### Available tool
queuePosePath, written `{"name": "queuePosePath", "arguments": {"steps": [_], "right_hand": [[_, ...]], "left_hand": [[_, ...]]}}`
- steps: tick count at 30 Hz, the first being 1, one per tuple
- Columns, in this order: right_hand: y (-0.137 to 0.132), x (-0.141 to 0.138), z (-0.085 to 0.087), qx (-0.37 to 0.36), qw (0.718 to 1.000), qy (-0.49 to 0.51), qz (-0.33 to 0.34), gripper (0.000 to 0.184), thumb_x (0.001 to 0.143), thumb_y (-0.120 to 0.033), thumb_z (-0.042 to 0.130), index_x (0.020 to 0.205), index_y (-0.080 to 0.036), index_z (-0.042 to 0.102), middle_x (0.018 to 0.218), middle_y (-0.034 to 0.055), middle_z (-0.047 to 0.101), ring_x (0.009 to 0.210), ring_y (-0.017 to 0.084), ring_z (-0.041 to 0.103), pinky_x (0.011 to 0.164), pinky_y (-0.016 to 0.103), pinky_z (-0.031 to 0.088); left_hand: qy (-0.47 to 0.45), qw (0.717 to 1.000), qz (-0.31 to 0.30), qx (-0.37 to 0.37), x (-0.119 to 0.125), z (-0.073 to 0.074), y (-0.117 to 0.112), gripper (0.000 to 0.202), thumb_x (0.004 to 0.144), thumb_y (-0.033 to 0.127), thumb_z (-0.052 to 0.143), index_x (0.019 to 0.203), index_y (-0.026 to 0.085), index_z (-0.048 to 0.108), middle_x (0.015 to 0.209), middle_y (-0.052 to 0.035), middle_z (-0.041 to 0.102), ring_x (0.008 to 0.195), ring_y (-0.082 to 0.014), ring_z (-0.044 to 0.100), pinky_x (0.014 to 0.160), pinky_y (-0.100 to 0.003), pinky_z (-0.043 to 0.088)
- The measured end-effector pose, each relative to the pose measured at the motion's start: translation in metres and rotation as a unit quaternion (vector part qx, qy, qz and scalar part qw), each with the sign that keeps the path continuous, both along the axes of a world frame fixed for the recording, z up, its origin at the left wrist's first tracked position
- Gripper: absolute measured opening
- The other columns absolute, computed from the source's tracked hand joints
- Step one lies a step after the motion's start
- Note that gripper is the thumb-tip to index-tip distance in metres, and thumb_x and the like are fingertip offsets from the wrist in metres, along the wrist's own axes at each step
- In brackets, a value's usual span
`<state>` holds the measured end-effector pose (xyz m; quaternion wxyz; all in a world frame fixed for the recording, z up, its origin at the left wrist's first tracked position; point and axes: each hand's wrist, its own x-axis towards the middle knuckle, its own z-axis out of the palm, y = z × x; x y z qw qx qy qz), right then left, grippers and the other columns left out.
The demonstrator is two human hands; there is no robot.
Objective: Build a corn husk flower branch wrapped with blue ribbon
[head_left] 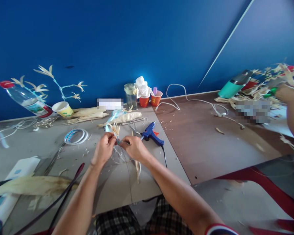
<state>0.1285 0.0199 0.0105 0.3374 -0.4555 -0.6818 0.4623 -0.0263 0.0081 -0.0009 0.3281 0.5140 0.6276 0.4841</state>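
Just left of the blue glue gun point(150, 133), above the table point(98, 195), a small pale husk flower point(116, 129) stands upright between two hands. The left hand point(105, 147), on the side farther from the glue gun, grips the flower's base between thumb and fingers. The right hand point(134, 148), just beside the glue gun, has thumb and forefinger pinched closed on the stem just under the petals; the fine detail there is too small to tell. A thin dark wire point(128, 176) hangs below the hands, nearer the person than the glue gun.

Farther left of the glue gun lie rolls of tape point(66, 138), and beyond these, toward the wall, a yellow paper cup point(68, 110) and a tilted plastic bottle point(22, 97) stand beside a branch with husk flowers point(61, 88). Behind the glue gun are a glass jar point(131, 99) and two red paper cups, one point(144, 101) topped with crumpled white tissue point(142, 86). Well to the right of the glue gun, a teal tumbler point(232, 88) leans over husk scraps point(256, 93), near a co-worker's hand point(285, 93).
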Motion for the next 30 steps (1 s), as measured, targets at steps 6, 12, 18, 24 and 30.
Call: {"name": "queuePosePath", "arguments": {"steps": [6, 12, 18, 24, 30], "right_hand": [[0.008, 0.004, -0.001, -0.095, 0.990, 0.101, 0.009, 0.014, 0.071, -0.029, 0.063, 0.065, -0.016, 0.064, 0.055, -0.0042, 0.051, 0.050, 0.008, 0.041, 0.050, 0.022, 0.029], [0.016, 0.007, -0.003, -0.242, 0.936, 0.257, 0.010, 0.025, 0.066, -0.037, 0.067, 0.076, -0.016, 0.059, 0.054, -0.0069, 0.045, 0.043, 0.006, 0.036, 0.044, 0.021, 0.027], [0.019, 0.005, -0.009, -0.023, 0.983, 0.165, -0.081, 0.029, 0.062, -0.034, 0.073, 0.084, -0.018, 0.066, 0.087, 0.0023, 0.059, 0.085, 0.016, 0.054, 0.072, 0.025, 0.042], [0.019, 0.001, -0.014, -0.043, 0.979, 0.181, -0.079, 0.021, 0.070, -0.037, 0.064, 0.067, -0.017, 0.058, 0.071, 0.0008, 0.058, 0.071, 0.014, 0.052, 0.065, 0.024, 0.040], [0.022, 0.000, -0.017, -0.088, 0.967, 0.229, -0.072, 0.023, 0.069, -0.039, 0.063, 0.070, -0.016, 0.055, 0.062, -0.0025, 0.050, 0.060, 0.011, 0.046, 0.059, 0.023, 0.038]], "left_hand": [[0.051, 0.999, 0.003, 0.002, -0.002, -0.003, 0.000, 0.017, 0.074, 0.035, 0.063, 0.082, 0.019, 0.060, 0.071, -0.0005, 0.060, 0.064, -0.0172, 0.054, 0.062, -0.027, 0.040], [-0.020, 1.000, 0.007, -0.012, 0.008, 0.011, -0.005, 0.019, 0.072, 0.037, 0.064, 0.076, 0.019, 0.059, 0.063, 0.0017, 0.055, 0.060, -0.0152, 0.049, 0.059, -0.026, 0.037], [-0.007, 1.000, 0.023, -0.018, 0.019, 0.011, -0.007, 0.018, 0.069, 0.036, 0.066, 0.069, 0.019, 0.059, 0.058, 0.0030, 0.052, 0.056, -0.0141, 0.044, 0.055, -0.026, 0.032], [-0.052, 0.997, 0.030, -0.040, 0.022, 0.004, -0.005, 0.024, 0.069, 0.040, 0.068, 0.073, 0.018, 0.061, 0.061, 0.0025, 0.053, 0.056, -0.0133, 0.044, 0.055, -0.025, 0.035], [-0.258, 0.965, 0.046, 0.016, 0.022, 0.005, -0.003, 0.030, 0.065, 0.039, 0.074, 0.078, 0.019, 0.056, 0.071, 0.0032, 0.058, 0.063, -0.0116, 0.052, 0.063, -0.025, 0.042]]}}
